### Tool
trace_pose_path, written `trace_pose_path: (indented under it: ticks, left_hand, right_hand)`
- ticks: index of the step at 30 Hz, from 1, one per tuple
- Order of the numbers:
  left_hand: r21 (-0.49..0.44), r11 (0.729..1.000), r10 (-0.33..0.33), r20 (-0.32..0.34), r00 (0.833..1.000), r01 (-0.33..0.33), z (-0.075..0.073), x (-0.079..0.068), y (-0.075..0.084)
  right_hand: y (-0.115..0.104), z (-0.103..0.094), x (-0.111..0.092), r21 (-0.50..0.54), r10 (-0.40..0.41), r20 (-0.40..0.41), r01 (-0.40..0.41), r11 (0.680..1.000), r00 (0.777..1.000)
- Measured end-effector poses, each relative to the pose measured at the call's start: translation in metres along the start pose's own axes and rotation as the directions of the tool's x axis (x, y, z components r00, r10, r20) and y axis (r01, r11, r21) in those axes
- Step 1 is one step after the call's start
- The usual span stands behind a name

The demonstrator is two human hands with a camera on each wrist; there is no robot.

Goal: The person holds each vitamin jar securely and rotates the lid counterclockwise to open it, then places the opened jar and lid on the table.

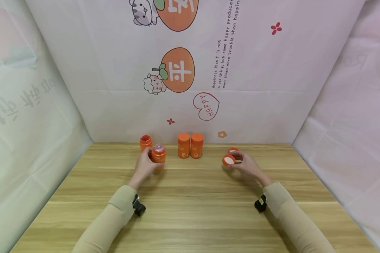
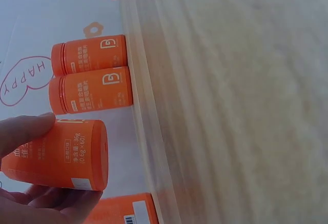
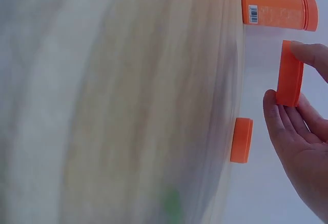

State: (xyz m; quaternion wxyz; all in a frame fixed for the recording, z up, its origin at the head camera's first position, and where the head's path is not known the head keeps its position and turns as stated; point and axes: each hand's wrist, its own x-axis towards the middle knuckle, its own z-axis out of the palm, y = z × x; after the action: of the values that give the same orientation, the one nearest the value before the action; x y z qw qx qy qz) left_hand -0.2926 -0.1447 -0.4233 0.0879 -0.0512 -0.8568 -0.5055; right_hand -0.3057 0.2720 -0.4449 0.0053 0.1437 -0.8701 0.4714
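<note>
My left hand (image 1: 145, 164) grips an orange bottle (image 1: 158, 159) without its cap, a shiny seal over its mouth. In the left wrist view that bottle (image 2: 77, 155) is held between thumb and fingers, its base off the table. Just behind it stands another uncapped orange bottle (image 1: 145, 142), partly hidden. My right hand (image 1: 247, 165) pinches an orange cap (image 1: 229, 160) by its rim, white inner side up. The right wrist view shows this cap (image 3: 290, 75) raised above the table. A second cap (image 3: 241, 140) lies on the wood beside it, white side up.
Two capped orange bottles (image 1: 190, 146) stand side by side at the back, between my hands. Behind them rises a printed white cloth wall (image 1: 256, 105), with cloth sides left and right. The wood-grain table (image 1: 190, 207) stretches toward me.
</note>
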Motion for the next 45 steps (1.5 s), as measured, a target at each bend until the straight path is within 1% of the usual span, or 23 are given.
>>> trace_pose_path:
  ticks: [4, 9, 15, 25, 30, 34, 38, 45]
  left_hand:
    - [0.017, 1.000, -0.011, -0.008, 1.000, 0.011, -0.003, 0.002, -0.003]
    - [0.026, 0.999, -0.024, -0.005, 1.000, 0.024, -0.006, 0.005, -0.006]
    - [0.041, 0.998, -0.039, -0.012, 0.999, 0.039, -0.010, 0.005, -0.008]
    - [0.044, 0.996, -0.081, -0.033, 0.996, 0.082, -0.016, 0.007, -0.013]
    - [0.061, 0.995, -0.081, -0.047, 0.996, 0.084, -0.019, 0.009, -0.015]
    - [0.067, 0.994, -0.089, -0.033, 0.996, 0.091, -0.022, 0.010, -0.016]
    - [0.065, 0.993, -0.095, -0.019, 0.995, 0.096, -0.025, 0.011, -0.016]
    - [0.070, 0.990, -0.124, -0.026, 0.992, 0.126, -0.028, 0.015, -0.019]
  right_hand:
    - [0.004, -0.003, 0.001, -0.034, 0.016, 0.009, -0.015, 0.999, 1.000]
    - [0.003, -0.007, 0.001, -0.090, 0.038, 0.016, -0.037, 0.995, 0.999]
    - [0.007, -0.011, 0.002, -0.139, 0.036, 0.023, -0.032, 0.990, 0.999]
    - [0.014, -0.017, 0.002, -0.156, 0.032, 0.011, -0.030, 0.987, 0.999]
    - [0.018, -0.019, 0.003, -0.136, 0.059, 0.013, -0.056, 0.989, 0.998]
    - [0.021, -0.020, 0.004, -0.142, 0.066, 0.017, -0.063, 0.988, 0.998]
    - [0.022, -0.022, 0.005, -0.173, 0.059, 0.010, -0.057, 0.983, 0.998]
    - [0.027, -0.024, 0.008, -0.195, 0.083, 0.006, -0.080, 0.978, 0.997]
